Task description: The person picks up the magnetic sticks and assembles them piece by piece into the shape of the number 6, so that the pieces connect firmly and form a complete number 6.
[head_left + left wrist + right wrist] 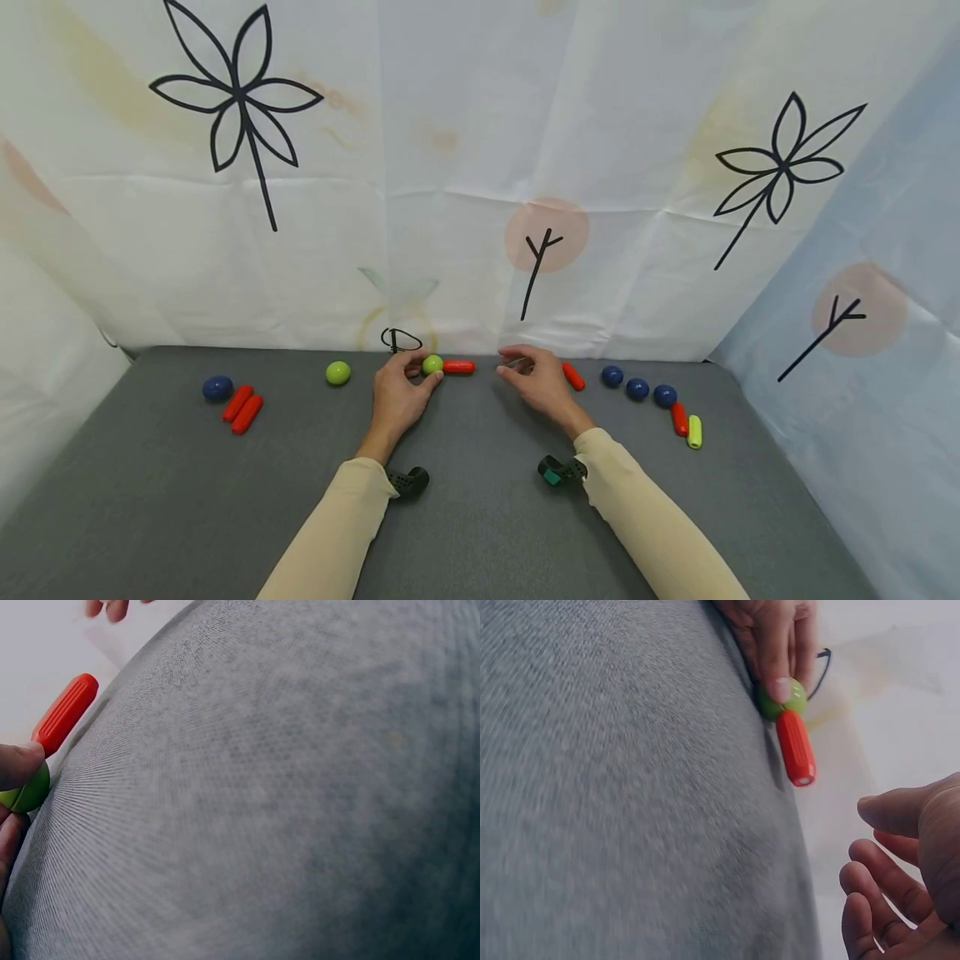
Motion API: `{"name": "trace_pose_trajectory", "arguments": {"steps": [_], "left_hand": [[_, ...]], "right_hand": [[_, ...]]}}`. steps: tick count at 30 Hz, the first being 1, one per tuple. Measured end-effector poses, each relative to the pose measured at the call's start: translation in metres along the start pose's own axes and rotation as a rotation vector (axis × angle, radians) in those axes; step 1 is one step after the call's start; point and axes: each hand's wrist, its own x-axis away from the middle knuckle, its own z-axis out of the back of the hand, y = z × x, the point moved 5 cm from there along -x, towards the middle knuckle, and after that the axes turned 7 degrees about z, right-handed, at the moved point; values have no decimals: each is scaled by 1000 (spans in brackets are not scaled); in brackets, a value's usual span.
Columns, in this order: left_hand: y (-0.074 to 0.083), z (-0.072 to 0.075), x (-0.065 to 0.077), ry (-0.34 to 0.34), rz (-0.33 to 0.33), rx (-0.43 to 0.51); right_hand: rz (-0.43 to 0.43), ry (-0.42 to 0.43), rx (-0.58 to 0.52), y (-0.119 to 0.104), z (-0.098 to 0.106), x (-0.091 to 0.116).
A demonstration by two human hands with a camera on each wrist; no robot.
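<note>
My left hand (400, 396) pinches a green ball (432, 364) between thumb and fingers, close to the table's back edge. A red ridged stick (459, 367) extends from the ball toward the right, its near end right at the ball. In the right wrist view the thumb lies across the green ball (795, 694), and the red stick (796, 748) points away from it. My right hand (538, 379) is held to the right of the stick's free end, apart from it. Its thumb and loosely curved fingers (881, 881) show nothing between them in the right wrist view.
Another green ball (338, 372) lies left of my left hand. Farther left are a blue ball (217, 388) and two red sticks (242, 408). Right of my right hand lie a red stick (573, 376), several blue balls (637, 389), another red stick (679, 419) and a yellow-green stick (694, 432).
</note>
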Motion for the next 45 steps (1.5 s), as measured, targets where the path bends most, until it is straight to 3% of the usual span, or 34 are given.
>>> {"name": "trace_pose_trajectory", "arguments": {"steps": [15, 31, 45], "left_hand": [[-1, -1, -1, -16, 16, 0], [-1, -1, -1, 2, -14, 1], [1, 0, 1, -4, -1, -3]], "right_hand": [[-12, 127, 3, 11, 44, 24], [-9, 179, 88, 18, 79, 53], [6, 225, 183, 23, 106, 60]]}}
